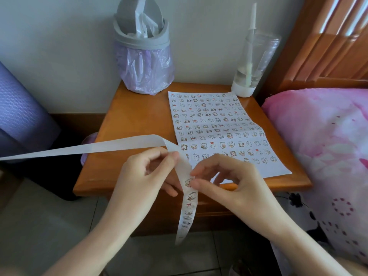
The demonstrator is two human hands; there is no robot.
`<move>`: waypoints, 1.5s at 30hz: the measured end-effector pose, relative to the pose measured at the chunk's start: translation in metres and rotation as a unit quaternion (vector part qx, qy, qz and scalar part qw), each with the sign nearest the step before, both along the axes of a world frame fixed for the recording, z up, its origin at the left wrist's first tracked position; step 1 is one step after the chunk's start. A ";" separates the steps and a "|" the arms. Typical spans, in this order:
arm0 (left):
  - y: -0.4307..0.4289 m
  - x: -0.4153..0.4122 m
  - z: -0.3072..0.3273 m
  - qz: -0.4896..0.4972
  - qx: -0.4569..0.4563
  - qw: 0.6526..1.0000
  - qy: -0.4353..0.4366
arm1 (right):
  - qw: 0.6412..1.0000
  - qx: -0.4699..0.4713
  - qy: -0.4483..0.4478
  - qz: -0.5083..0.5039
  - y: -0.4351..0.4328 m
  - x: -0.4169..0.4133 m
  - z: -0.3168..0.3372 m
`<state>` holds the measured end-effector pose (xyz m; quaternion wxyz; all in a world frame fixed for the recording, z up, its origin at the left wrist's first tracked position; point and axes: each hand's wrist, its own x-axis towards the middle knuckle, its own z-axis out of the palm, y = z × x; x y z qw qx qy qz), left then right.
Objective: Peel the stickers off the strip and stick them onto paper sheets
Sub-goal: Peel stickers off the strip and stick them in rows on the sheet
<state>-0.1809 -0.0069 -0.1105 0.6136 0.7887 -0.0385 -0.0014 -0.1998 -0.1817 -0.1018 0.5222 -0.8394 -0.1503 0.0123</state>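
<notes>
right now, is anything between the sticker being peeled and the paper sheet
Nothing visible. The right hand pinches the sticker on the strip close to the paper sheet, whose near margin is bare.

- Bedside table (129, 120): glossy orange-brown wood, directly beyond the left hand (147, 172) and the right hand (235, 182).
- Wall (59, 46): plain and pale, behind the table; dark brown baseboard (75, 118) along its foot.
- Floor (39, 226): light tiles with visible joints, below the left hand.
- Headboard (328, 46): ribbed brown wood with bright reflections, far beyond the right hand.
- Bed (328, 136): pink patterned bedding, right of the right hand.
- Rolled mat (20, 108): purple, far left of the left hand.
- Light: soft and even.
</notes>
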 end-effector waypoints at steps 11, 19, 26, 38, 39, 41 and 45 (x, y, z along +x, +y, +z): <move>-0.008 -0.004 0.002 -0.097 -0.088 0.990 0.054 | 0.997 0.055 0.004 -0.053 -0.001 0.001 -0.001; -0.006 -0.003 -0.001 -0.105 -0.045 0.993 0.037 | 0.999 0.009 -0.024 -0.046 -0.003 0.002 -0.004; -0.007 -0.003 -0.001 -0.099 -0.032 0.994 0.029 | 0.998 -0.004 -0.040 -0.055 -0.003 0.002 -0.005; -0.006 -0.001 -0.005 -0.086 -0.019 0.995 0.046 | 0.992 -0.071 -0.084 -0.061 -0.002 0.005 -0.009; -0.006 -0.001 -0.005 -0.086 -0.018 0.995 0.048 | 0.992 -0.074 -0.086 -0.060 -0.002 0.005 -0.009; -0.005 0.000 -0.006 -0.083 -0.014 0.995 0.049 | 0.995 -0.060 -0.069 -0.046 -0.005 0.006 -0.007; -0.003 0.004 -0.008 -0.064 -0.003 0.997 0.040 | 0.999 0.029 -0.012 -0.041 -0.015 0.010 0.010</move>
